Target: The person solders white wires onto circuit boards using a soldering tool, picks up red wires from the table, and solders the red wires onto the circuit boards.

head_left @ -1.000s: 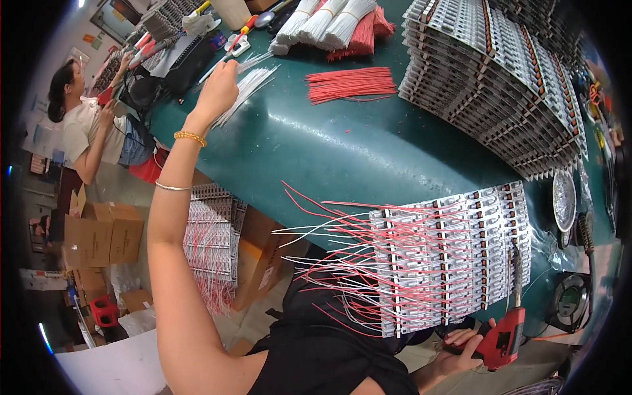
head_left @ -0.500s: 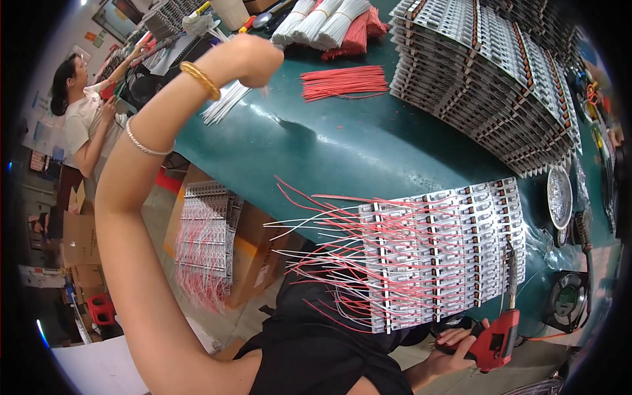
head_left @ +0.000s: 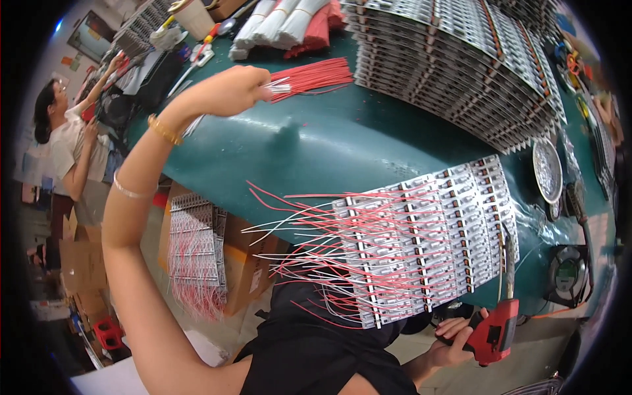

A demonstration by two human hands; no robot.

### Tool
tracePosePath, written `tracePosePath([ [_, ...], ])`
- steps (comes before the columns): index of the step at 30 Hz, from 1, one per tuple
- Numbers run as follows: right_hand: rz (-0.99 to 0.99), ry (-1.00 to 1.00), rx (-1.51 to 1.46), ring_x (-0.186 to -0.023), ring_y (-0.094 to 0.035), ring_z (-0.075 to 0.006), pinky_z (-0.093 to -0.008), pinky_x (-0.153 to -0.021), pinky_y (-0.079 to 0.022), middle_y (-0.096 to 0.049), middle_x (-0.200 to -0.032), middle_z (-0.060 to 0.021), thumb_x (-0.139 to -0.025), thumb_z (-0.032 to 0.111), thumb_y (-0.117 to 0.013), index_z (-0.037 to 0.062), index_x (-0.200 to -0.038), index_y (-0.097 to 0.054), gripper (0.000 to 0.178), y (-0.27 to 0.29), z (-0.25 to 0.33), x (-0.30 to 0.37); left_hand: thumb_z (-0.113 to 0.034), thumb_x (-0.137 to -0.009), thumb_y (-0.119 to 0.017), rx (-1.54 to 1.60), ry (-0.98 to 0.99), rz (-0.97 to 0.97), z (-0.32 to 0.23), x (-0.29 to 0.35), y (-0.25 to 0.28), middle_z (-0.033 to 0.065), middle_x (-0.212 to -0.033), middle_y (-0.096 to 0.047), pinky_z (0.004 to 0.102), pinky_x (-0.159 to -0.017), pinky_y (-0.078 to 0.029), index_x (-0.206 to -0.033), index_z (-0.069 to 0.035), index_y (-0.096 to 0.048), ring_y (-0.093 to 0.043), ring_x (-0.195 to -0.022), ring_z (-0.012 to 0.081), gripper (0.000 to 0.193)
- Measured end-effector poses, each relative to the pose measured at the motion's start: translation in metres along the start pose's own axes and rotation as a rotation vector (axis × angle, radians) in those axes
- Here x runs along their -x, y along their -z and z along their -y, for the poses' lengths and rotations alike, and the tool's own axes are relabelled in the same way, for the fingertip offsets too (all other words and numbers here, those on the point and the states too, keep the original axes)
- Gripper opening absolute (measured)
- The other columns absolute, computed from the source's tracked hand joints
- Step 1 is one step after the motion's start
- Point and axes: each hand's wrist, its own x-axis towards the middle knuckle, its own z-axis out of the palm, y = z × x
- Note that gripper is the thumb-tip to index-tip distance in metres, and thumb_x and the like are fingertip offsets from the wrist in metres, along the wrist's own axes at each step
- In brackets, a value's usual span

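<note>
My left hand (head_left: 242,91) is closed around a few short white wires (head_left: 280,85), whose ends stick out past the fingers beside a pile of red wires (head_left: 319,76). Down at the right, my right hand (head_left: 454,339) grips a red and black soldering gun (head_left: 492,339), its metal barrel pointing up along the right edge of a circuit board panel (head_left: 454,230). Rows of small parts cover this panel on the near side of the green table. Many red and white wires (head_left: 309,253) trail off its left side, over my dark clothing.
Tall stacked panels (head_left: 454,72) stand at the back right. Wire bundles (head_left: 283,23) lie at the back. A round metal dish (head_left: 547,170) and a black device (head_left: 568,276) sit at right. A carton (head_left: 247,273) with wired panels (head_left: 194,243) is lower left. A co-worker (head_left: 69,138) is far left.
My left hand has moved to the red wire pile, and white wires now show in its grip. My right hand keeps hold of the soldering gun. The view has shifted slightly.
</note>
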Motion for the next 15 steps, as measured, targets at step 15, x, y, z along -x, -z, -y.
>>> tracePosePath([
  [15,0.143,0.063,0.327,-0.043,-0.043,-0.0132,-0.0250,-0.046,-0.040,-0.042,-0.053,-0.0033,-0.083,0.010,-0.054,-0.0179,-0.121,-0.036,0.051,-0.014,0.028,-0.029,-0.018,-0.090,-0.057,0.872,-0.227,0.061,-0.162,-0.034,-0.082,-0.0017,-0.060,-0.047,0.0203,-0.050,-0.032,-0.079,-0.001,-0.046,-0.039,-0.058,0.0025,0.022],
])
